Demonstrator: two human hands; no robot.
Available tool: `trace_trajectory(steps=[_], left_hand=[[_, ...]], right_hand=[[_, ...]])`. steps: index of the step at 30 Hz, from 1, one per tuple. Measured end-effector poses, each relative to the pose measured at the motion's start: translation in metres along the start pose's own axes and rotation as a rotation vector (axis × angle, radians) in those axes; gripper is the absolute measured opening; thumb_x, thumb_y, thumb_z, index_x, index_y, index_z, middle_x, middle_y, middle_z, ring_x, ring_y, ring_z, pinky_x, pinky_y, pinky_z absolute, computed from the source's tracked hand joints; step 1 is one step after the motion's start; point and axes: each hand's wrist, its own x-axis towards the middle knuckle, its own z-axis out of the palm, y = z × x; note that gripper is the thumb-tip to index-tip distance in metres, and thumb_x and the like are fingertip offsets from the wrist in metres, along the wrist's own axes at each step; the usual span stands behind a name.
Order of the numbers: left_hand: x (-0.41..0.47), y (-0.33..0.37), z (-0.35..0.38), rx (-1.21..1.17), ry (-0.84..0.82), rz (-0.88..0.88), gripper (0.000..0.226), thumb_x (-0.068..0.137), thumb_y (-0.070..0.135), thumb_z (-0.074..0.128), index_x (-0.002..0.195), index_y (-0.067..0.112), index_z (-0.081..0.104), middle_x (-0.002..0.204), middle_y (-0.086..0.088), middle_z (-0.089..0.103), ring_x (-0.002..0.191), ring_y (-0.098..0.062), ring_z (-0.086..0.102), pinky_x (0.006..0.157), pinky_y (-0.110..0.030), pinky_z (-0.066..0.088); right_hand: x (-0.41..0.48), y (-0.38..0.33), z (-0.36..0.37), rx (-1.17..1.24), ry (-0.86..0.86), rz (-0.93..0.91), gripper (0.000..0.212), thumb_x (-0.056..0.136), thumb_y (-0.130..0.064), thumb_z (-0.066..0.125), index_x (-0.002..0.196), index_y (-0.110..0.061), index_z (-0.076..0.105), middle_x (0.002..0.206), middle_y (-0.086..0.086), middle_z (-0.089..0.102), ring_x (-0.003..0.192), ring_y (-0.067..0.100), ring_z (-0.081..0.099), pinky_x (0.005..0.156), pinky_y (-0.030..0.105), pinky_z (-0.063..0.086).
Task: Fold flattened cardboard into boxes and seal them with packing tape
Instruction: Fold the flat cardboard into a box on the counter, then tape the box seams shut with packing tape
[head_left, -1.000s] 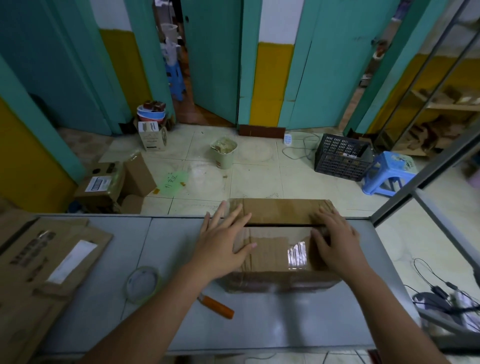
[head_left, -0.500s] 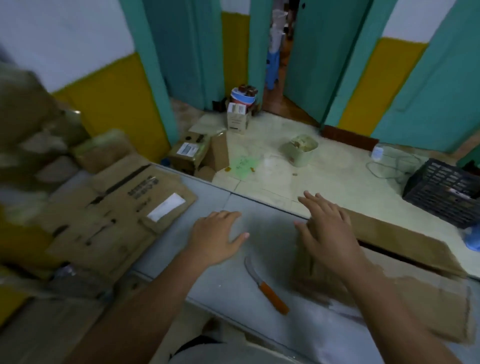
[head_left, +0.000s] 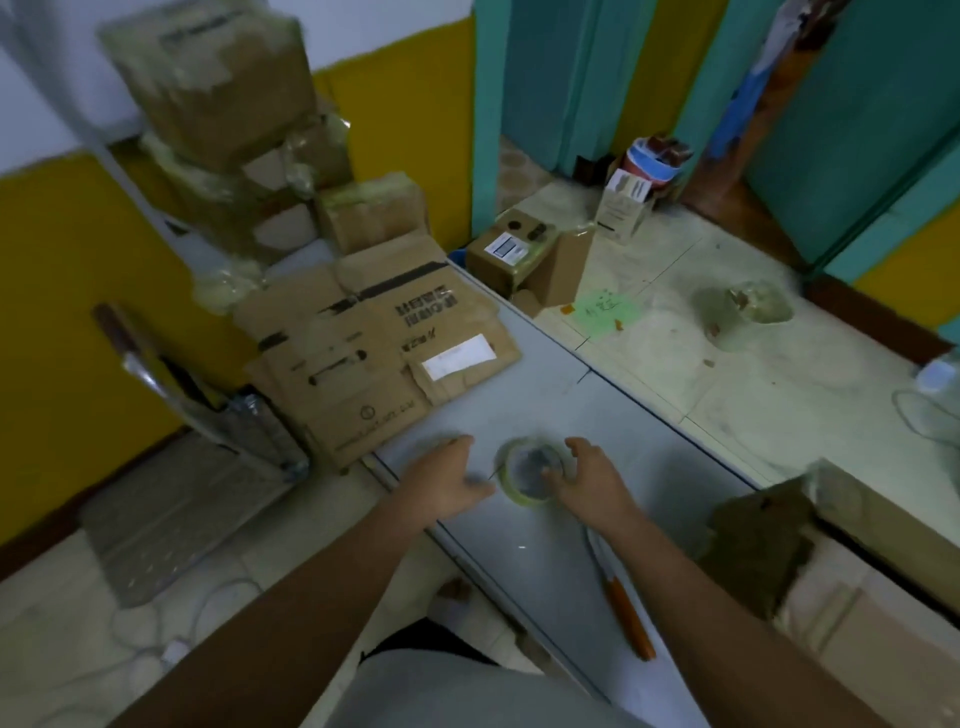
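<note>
While the grey table (head_left: 597, 395) carries a brown box (head_left: 852, 597) at its right end and flattened cardboard (head_left: 374, 353) at its far left, both forearms reach forward to its middle. The left hand (head_left: 447, 483), fingers loose and holding nothing, lies just left of the tape roll (head_left: 522, 498). The right hand (head_left: 587, 478) curves round the roll's right rim; blur hides whether it grips. The roll lies flat between the hands, probably the right's to lift.

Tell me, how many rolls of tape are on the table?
1. The tape roll lies on the table between the left hand and right hand; others may be hidden.
</note>
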Motion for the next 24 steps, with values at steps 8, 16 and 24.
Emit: trace_trajectory(steps=[8, 16, 24], left_hand=[[0.023, 0.035, 0.029, -0.223, 0.106, 0.090, 0.038, 0.097, 0.017, 0.072, 0.068, 0.018, 0.048, 0.069, -0.002, 0.050, 0.071, -0.023, 0.052, 0.065, -0.033, 0.035], [0.016, 0.052, 0.003, -0.295, 0.157, 0.224, 0.012, 0.096, 0.002, 0.061, 0.095, -0.002, 0.071, 0.090, -0.019, 0.073, 0.084, -0.032, 0.069, 0.069, -0.041, 0.056], [-0.022, 0.120, -0.029, -0.318, 0.121, 0.448, 0.016, 0.098, 0.005, 0.060, 0.098, 0.007, 0.076, 0.084, -0.012, 0.075, 0.079, -0.035, 0.073, 0.070, -0.051, 0.064]], right_hand=[[0.027, 0.025, 0.041, 0.041, 0.070, 0.031, 0.028, 0.097, -0.019, 0.069, 0.113, 0.004, 0.065, 0.107, 0.021, 0.073, 0.099, 0.036, 0.070, 0.076, 0.031, 0.048], [-0.014, 0.018, -0.002, 0.330, 0.131, -0.182, 0.069, 0.091, -0.041, 0.078, 0.151, -0.022, 0.049, 0.144, -0.008, 0.049, 0.128, 0.007, 0.051, 0.106, 0.030, 0.046], [-0.088, 0.009, -0.074, 0.228, 0.476, -0.386, 0.042, 0.085, -0.042, 0.083, 0.122, -0.024, 0.074, 0.116, -0.013, 0.070, 0.110, -0.007, 0.060, 0.092, 0.008, 0.045]])
